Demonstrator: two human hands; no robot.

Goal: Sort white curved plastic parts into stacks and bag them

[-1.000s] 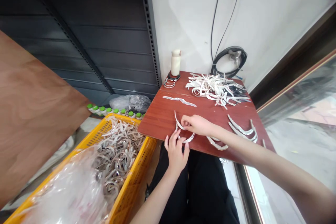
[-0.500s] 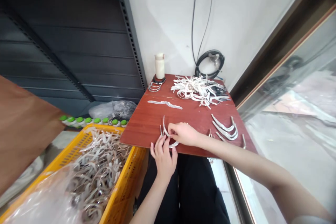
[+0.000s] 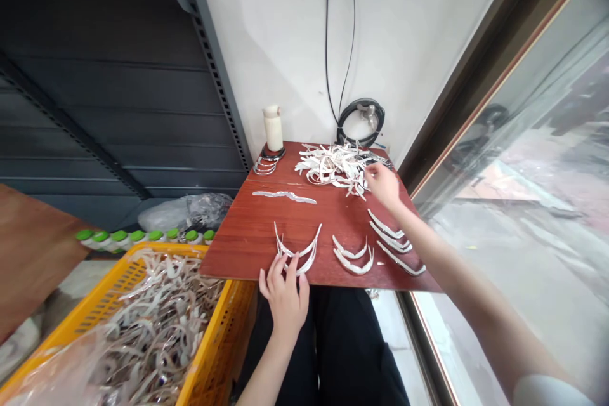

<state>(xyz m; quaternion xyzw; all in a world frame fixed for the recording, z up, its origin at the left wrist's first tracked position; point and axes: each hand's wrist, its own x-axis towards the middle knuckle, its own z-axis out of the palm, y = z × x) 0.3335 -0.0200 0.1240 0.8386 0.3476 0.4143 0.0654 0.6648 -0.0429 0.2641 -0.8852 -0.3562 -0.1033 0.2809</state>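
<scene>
My left hand (image 3: 287, 292) lies near the table's front edge with its fingers apart. Its fingertips touch a small group of curved silvery-white strips (image 3: 311, 247), whose ends point away from me. At the right side of a tangled pile of white strips (image 3: 333, 162), my right hand (image 3: 384, 185) has its fingers drawn together; what they pinch, if anything, is hidden. Two curved strips (image 3: 354, 268) lie right of my left hand. Several more curved strips (image 3: 399, 259) are laid out under and beside my right forearm. A single wavy flat strip (image 3: 285, 195) lies mid-table.
A cream bottle (image 3: 273, 130) stands at the back left of the brown table (image 3: 238, 235), with curved silvery pieces (image 3: 264, 166) before it. Coiled black cable (image 3: 380, 117) leans on the wall. Left is a yellow crate (image 3: 137, 247) full of strips; green-capped bottles (image 3: 118, 236) line up behind it.
My right hand has left the strips by my left hand and reached forward and right to the pile. My left hand stays at the front edge. The view has shifted somewhat.
</scene>
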